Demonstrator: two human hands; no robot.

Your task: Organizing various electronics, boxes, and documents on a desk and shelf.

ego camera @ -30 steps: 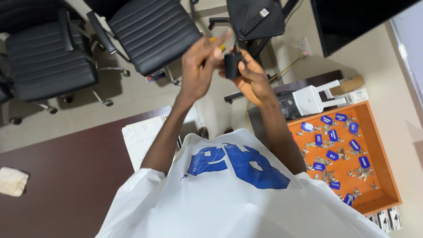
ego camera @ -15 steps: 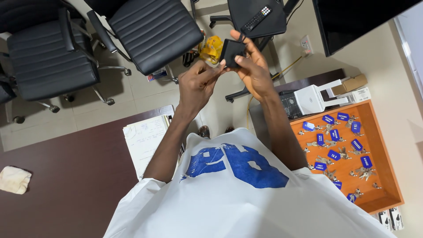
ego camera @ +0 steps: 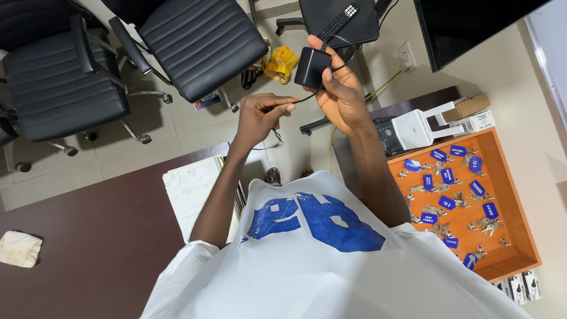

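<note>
Both grips shut: right hand (ego camera: 339, 97) holds black adapter (ego camera: 311, 67), left hand (ego camera: 260, 118) pinches its cord (ego camera: 304, 99).

Bright, even indoor light, soft shadows, sharp focus, slight wide-angle edge distortion.

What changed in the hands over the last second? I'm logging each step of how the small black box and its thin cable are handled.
The left hand came down from beside the small black box and drew away leftward, now pinching the thin black cable stretched out between the hands. The right hand kept its hold on the box, turning it slightly. The black office chairs, orange tray of blue-tagged keys and dark desk stayed put.
</note>
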